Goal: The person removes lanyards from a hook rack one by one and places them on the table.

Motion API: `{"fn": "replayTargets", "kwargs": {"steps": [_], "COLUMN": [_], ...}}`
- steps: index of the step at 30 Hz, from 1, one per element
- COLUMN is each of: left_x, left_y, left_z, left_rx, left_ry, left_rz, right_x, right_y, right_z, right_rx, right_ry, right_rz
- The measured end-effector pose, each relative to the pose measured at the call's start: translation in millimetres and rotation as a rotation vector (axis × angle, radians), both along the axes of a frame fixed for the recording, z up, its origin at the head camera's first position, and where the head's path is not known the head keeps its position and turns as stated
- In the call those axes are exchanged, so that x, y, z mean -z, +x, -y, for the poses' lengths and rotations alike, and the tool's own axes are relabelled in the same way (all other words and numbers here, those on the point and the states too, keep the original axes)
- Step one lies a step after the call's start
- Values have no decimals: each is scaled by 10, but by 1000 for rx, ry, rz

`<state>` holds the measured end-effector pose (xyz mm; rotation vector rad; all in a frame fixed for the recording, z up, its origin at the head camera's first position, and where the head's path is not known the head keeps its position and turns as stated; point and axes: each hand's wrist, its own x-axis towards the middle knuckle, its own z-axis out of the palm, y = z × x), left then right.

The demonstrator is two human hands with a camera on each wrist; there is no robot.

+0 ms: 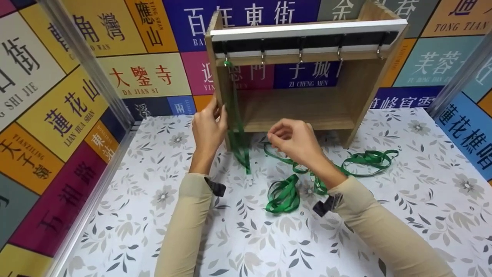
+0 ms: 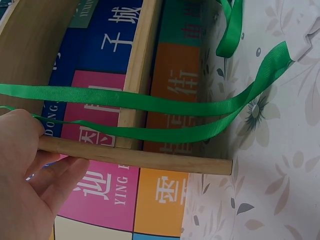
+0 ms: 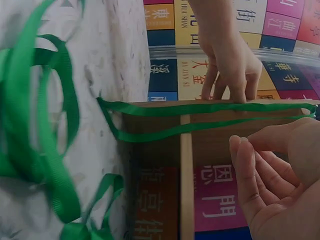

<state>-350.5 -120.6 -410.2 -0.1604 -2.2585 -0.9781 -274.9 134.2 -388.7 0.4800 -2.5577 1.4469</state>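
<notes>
A wooden rack [image 1: 296, 109] with a row of metal hooks stands on the table. From its leftmost hook hangs a green lanyard [image 1: 239, 127], its white end [image 1: 249, 179] low near the tabletop. My left hand [image 1: 209, 125] grips the edge of the rack's left side panel [image 2: 150, 159], thumb on one side and fingers on the other. In front of the rack, my right hand [image 1: 298, 140] is in the air with fingers loosely bent and thumb near the index fingertip; nothing is between them in the right wrist view. The hanging lanyard [image 3: 165, 131] passes beside it.
On the flower-patterned tablecloth [image 1: 134, 215] lie more green lanyards: a coiled bundle [image 1: 284, 196] at the middle and a looped one [image 1: 371, 159] to the right. The other hooks [image 1: 301, 55] carry nothing. Walls with colourful street-sign panels [image 1: 148, 75] stand behind and at both sides.
</notes>
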Motion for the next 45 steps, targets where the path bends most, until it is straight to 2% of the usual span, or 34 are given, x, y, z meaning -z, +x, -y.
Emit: {"fn": "replayTargets", "kwargs": {"steps": [10,15,24,30,34,40,45], "left_x": [66,86,92,68,43,-5,-19], "left_y": [40,44,53,28,12,-8,-18], "left_z": [36,41,-6,-56,-64,-32,-22], "left_rx": [5,-14,-9,-1,-12,-2,12], "left_ry": [5,-6,9,13,-9,0,27], "left_rz": [6,15,8,-6,-25,-37,-16], "right_x": [-269,-466,-739,-894,-945,-984,-1016], "right_y": [-286,-379,-529,-610,-648,-681,-627], "right_z": [452,648,936,1016,1034,1035,935], "right_rx": [-27,-26,18,95,158,140,117], "right_ry": [-20,-41,-58,-15,24,-50,-73], "right_rz": [-175,-205,-252,-290,-319,-341,-366]}}
